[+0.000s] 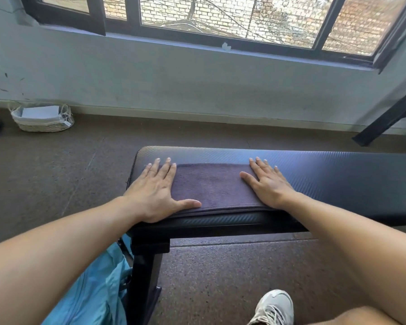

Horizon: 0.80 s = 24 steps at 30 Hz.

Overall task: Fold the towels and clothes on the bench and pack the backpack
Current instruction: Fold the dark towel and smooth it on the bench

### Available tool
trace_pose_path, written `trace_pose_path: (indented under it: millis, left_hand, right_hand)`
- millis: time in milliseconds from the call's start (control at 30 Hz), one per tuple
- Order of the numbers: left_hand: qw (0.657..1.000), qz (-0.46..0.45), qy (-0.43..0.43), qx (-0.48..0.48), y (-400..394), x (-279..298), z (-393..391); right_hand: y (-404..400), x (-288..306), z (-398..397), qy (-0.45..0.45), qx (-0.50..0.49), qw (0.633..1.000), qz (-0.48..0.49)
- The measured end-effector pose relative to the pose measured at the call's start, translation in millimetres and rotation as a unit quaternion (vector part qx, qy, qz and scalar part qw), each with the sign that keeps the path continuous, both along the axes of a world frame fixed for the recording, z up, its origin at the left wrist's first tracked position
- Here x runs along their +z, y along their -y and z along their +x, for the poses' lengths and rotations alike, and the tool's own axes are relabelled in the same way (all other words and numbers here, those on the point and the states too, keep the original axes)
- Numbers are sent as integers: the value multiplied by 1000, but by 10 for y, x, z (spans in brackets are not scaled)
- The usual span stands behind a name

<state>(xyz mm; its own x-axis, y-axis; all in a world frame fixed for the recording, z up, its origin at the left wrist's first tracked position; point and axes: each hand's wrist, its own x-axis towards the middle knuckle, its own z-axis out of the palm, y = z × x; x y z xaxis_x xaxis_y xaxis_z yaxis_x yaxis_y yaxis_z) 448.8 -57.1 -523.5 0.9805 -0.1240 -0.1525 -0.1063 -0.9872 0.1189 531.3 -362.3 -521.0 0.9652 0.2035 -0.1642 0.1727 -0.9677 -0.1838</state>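
Purple folded towel [217,187] lies mid-frame, long axis left-right along the bench [326,170]; your left hand [154,192] and right hand [268,184] press flat, fingers straight.

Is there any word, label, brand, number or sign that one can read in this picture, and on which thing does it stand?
None can be read.
Towel: no text shows.
Bench: only a ribbed pattern, no text.
Basket: a small tag hangs at its right side, too small to read.
Shoe: no legible brand.
Blue bag: no print visible.
Both hands, left and right, lie flat on the towel and may hide something.
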Motion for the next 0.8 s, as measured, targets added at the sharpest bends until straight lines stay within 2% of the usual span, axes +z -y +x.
trace_pose_path:
  millis: [133,267,400,567,633,700,767,800]
  left_hand:
    - [1000,-4,-11,-21,-52,32,-24]
    - [999,-10,21,-36,-67,111,-1]
    - [996,-43,74,-8,193,238,55]
    - [997,-41,71,-3,451,135,141]
    - [998,-40,42,11,415,43,164]
    - [999,-20,23,13,368,-12,168]
    - [1000,-9,13,8,352,-12,172]
    - [1000,-8,7,7,357,3,171]
  right_hand:
    - [-72,120,-18,16,4,999,-52]
    - [-508,296,-68,98,71,993,-13]
    - [-937,60,-260,34,142,989,-26]
    - [-936,-42,-284,26,149,988,-7]
    - [-864,28,-245,15,144,986,88]
    - [-745,103,-177,77,95,981,149]
    - [-582,133,-105,146,53,982,104]
    - [-517,120,-88,132,47,988,69]
